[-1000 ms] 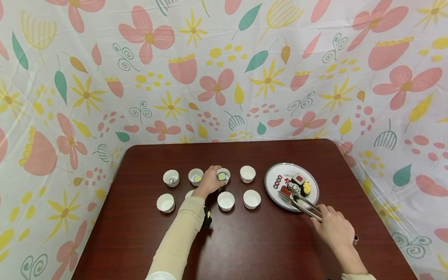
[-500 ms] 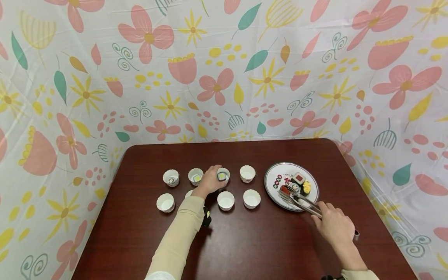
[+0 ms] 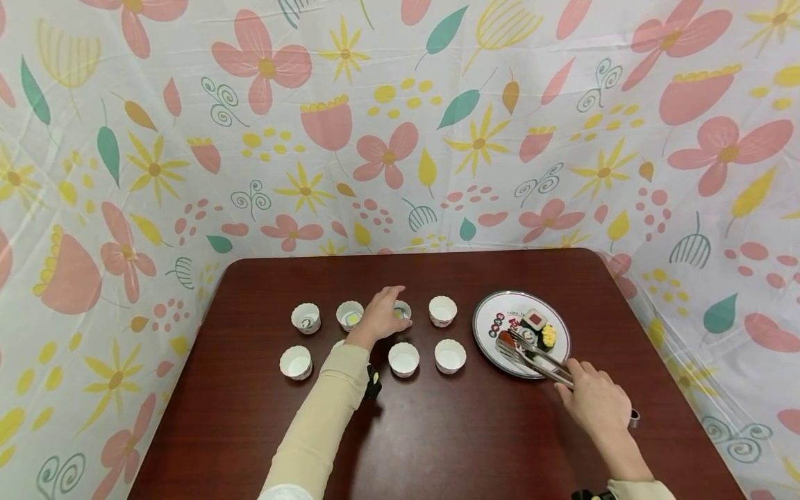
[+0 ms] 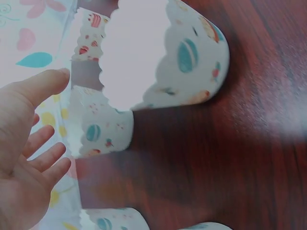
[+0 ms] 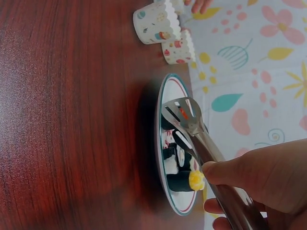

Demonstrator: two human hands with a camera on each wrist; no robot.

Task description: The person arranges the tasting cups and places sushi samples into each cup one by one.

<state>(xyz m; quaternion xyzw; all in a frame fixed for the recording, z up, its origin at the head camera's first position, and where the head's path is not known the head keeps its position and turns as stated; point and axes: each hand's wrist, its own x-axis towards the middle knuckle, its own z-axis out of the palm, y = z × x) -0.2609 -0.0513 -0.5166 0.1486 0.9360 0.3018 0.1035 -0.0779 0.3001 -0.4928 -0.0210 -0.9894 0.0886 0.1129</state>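
Plainly, the left hand [image 3: 378,316] is held above the third cup [image 3: 406,305] from the left in the back row, its fingers [image 4: 50,158] straightened and released, with the thumb set apart. Inside that cup, a sushi piece [image 3: 399,314] is partly covered by the hand.

By the right hand [image 3: 596,399], metal tongs [image 5: 211,148] are grasped, fingers curled round the handles, and their slotted ends are held over the plate [image 3: 485,330]. Whether the sushi there is touched by them cannot be told. On the plate, a red-centred roll [image 3: 535,319] and a yellow-topped piece [image 3: 548,335] are seen.

Red and dark printed marks [image 3: 496,324] are carried on the plate beside small lettering, too small to be read surely. The white cups are printed with sweets and fruit. Everything is set on a dark red-brown surface [image 3: 425,430].
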